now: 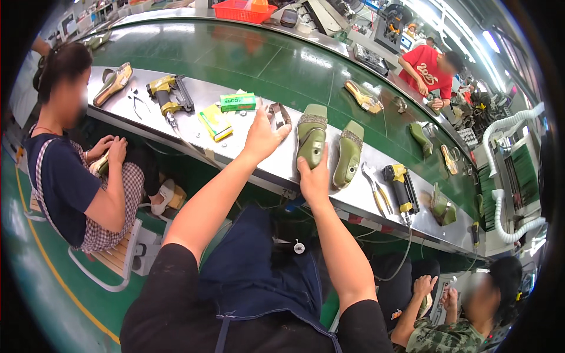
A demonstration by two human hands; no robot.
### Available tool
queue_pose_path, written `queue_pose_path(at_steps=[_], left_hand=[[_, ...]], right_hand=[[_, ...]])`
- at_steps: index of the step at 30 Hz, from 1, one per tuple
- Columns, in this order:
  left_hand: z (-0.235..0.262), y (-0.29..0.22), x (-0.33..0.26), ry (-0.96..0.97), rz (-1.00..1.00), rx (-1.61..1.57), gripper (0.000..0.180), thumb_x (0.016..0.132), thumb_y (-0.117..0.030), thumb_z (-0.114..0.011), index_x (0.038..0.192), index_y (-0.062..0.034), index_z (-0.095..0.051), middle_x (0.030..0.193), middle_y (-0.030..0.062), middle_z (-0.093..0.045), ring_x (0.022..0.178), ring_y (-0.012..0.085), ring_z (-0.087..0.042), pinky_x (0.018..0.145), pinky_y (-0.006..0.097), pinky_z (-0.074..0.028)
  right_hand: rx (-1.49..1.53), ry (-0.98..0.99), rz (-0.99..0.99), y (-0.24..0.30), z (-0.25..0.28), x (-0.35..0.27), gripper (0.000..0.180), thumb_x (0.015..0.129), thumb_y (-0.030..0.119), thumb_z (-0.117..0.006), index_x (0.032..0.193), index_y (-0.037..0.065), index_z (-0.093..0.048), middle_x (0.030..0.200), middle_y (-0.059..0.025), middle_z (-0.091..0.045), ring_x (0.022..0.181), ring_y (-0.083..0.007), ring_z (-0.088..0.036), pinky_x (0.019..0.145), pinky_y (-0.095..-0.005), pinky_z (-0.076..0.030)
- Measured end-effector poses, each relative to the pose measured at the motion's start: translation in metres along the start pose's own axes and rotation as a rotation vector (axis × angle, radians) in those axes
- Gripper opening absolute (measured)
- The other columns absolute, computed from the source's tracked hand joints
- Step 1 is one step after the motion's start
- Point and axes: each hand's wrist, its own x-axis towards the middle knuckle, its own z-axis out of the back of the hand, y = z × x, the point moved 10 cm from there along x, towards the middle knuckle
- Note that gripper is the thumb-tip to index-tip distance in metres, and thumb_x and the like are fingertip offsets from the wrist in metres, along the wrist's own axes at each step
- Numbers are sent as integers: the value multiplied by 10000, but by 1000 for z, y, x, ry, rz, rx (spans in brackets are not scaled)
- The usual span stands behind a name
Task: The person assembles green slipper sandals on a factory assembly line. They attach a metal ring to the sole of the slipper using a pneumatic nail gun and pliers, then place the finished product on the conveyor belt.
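My right hand (313,181) is closed around the heel end of a green shoe last (311,141) with a glittery strap across it, at the bench's near edge. A matching green last (349,154) lies just to its right. My left hand (263,140) reaches over the bench with thumb and forefinger apart, beside a dark, shiny, loop-shaped piece (279,114); whether it touches the piece is unclear. Near that hand lie a green box (238,102) and a yellow box (215,122).
Pincers (376,189) and a yellow-black air nailer (401,189) lie on the right; another nailer (169,97) is on the left. A green conveyor belt (276,56) runs beyond the bench (194,138), carrying lasts. Seated co-workers (76,153) flank me; a person in red (426,70) is across.
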Motion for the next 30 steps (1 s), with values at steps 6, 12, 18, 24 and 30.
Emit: queue_pose_path(at_steps=[6,12,18,24,30], left_hand=[[-23,30,17,56,220,-442,618,946,-73,-703,1460,154,-447,1016,134,-723,811,154,-697,713,290,-554],[-15,-57,-23,217,182,-687,359,1080,-155,-558,1375,49,-573,701,-85,-421,550,16,-362,507,208,-331],[-73,-115,-50,541,163,-763,350,1111,-197,-511,1386,13,-563,708,-95,-384,556,12,-305,498,194,-271],[-141,-126,-47,727,179,-725,290,1108,-204,-525,1307,-15,-618,701,-88,-424,578,27,-367,524,214,-318],[-190,-119,-13,517,-289,-59,258,1069,-194,-566,1152,-9,-725,845,46,-691,761,131,-631,724,314,-524]], right_hand=[[-69,52,102,-8,-3,-1,870,1002,233,-669,1629,-96,-166,1587,-365,-372,1471,-478,-412,1220,-458,-348],[23,-88,349,43,62,-62,591,948,66,-715,1484,-39,-487,1502,-277,-475,1371,-422,-504,1148,-481,-427],[-221,-306,731,87,114,-96,633,835,-10,-787,1431,54,-582,1477,-194,-524,1347,-401,-504,1091,-477,-460],[-291,-424,753,79,157,-89,264,768,-17,-810,1005,70,-735,1051,-61,-689,1116,-352,-610,968,-461,-509],[-403,-390,646,29,162,-73,223,783,30,-813,987,90,-749,1031,-57,-662,1067,-321,-609,898,-449,-499]])
